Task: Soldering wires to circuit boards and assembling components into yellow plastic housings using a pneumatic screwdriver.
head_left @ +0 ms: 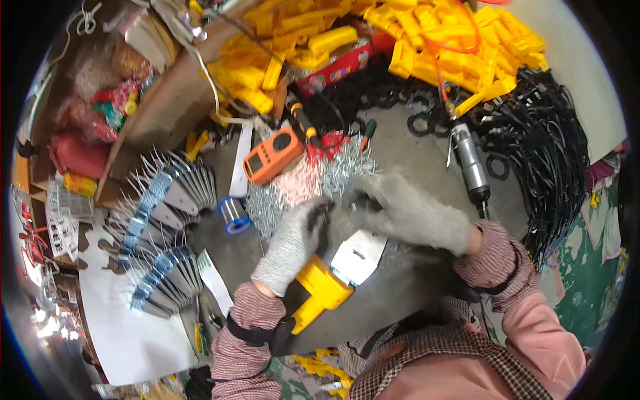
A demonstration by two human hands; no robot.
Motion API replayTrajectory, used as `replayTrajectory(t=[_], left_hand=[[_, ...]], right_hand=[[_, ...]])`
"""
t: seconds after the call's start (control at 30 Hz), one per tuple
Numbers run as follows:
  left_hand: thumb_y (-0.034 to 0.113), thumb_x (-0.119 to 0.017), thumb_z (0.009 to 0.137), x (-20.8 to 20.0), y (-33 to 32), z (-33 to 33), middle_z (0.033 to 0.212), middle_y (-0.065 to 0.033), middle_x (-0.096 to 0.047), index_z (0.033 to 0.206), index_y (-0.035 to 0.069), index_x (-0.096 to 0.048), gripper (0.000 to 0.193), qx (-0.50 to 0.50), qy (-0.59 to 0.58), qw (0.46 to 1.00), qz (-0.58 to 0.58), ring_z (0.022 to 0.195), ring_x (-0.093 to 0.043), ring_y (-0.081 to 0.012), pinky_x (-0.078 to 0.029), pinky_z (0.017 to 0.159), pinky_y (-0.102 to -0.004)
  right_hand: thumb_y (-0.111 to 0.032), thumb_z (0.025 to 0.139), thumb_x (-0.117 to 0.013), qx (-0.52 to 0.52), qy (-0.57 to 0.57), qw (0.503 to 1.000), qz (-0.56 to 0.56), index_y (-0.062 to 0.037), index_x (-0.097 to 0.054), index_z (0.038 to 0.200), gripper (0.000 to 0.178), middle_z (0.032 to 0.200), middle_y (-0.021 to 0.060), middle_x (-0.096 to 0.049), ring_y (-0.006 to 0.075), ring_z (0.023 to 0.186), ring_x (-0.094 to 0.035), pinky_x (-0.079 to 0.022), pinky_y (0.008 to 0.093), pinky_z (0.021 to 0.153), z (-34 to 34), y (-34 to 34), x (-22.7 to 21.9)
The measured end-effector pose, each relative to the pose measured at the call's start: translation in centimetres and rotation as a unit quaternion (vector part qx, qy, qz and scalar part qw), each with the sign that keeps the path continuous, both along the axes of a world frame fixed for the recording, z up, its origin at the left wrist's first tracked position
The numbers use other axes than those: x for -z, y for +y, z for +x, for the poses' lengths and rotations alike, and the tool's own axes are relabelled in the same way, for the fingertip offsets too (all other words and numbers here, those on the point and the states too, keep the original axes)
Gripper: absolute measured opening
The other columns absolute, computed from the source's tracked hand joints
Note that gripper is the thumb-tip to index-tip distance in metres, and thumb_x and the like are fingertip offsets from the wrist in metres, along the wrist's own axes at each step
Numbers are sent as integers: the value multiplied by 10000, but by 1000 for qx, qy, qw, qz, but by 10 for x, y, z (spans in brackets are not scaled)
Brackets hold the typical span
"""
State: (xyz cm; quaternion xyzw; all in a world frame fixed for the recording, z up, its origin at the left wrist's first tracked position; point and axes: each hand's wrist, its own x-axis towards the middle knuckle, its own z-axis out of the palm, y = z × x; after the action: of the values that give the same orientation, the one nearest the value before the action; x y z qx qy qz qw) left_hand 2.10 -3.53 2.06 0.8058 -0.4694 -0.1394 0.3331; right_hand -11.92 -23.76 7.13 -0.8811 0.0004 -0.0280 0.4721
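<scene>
My left hand [288, 245], in a grey glove with dark fingertips, has its thumb and fingers pressed together above the table; anything between them is too small to make out. Facing it, my right hand [420, 215] wears a matching glove. Its fingers are curled and slightly blurred, and what they hold, if anything, cannot be seen. Below the hands lies a yellow plastic housing [319, 293] with a bright white plate [360, 257] at its upper right end. Piles of silver screws [267, 207] and pinkish small parts [299, 181] lie just beyond my hands.
An orange meter [273, 155] and a blue solder spool [235, 217] stand left of centre. Wired metal plates [175, 200] are at the left. An air screwdriver [471, 163] hangs at right, beside black cables [540, 147]. Yellow housings [460, 47] heap at the back.
</scene>
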Motion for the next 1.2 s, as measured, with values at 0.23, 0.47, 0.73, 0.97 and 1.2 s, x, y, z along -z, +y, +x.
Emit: replayTrajectory(t=[0.23, 0.47, 0.73, 0.97, 1.2], left_hand=[[71, -599, 967, -30, 18, -26, 1068, -87, -660, 1107, -12, -638, 167, -11, 249, 965, 85, 1012, -615, -183, -482, 956, -328], [98, -621, 950, -27, 15, -23, 1115, -142, -669, 1108, -2, -656, 190, 43, 192, 953, 229, 1039, -626, -222, -488, 968, -360], [163, -660, 945, -35, 5, -4, 1189, -157, -655, 1140, 38, -659, 232, 219, 123, 940, 232, 1145, -609, -333, -473, 1010, -424], [196, -676, 934, -33, -1, 11, 1230, -158, -602, 1133, 39, -648, 255, 303, 70, 913, 262, 1203, -548, -354, -438, 1039, -459], [425, -803, 791, -43, 24, -40, 1201, -132, -547, 1136, 85, -613, 520, 173, -48, 958, 223, 1209, -502, -348, -350, 1087, -530]], right_hand=[[-192, 1008, -581, -135, -18, 986, 100, -69, -617, 1162, 200, 957, 136, -706, 312, 890, -709, -536, 402, 777, -28, 28, 66], [-174, 956, -616, -202, -161, 962, 91, -59, -648, 1088, 177, 1024, 115, -644, 287, 976, -649, -520, 398, 874, -23, 24, 82], [-181, 940, -628, -155, -168, 974, -10, -49, -645, 1103, 211, 1049, 129, -634, 300, 1011, -644, -531, 414, 906, -27, 23, 87], [-183, 938, -633, -164, -152, 974, -37, -47, -644, 1122, 229, 1069, 157, -650, 328, 974, -678, -551, 419, 874, -26, 23, 85], [-164, 897, -653, -168, -118, 977, -63, -52, -652, 1026, 171, 1015, 131, -646, 284, 953, -673, -553, 383, 874, -27, 26, 79]])
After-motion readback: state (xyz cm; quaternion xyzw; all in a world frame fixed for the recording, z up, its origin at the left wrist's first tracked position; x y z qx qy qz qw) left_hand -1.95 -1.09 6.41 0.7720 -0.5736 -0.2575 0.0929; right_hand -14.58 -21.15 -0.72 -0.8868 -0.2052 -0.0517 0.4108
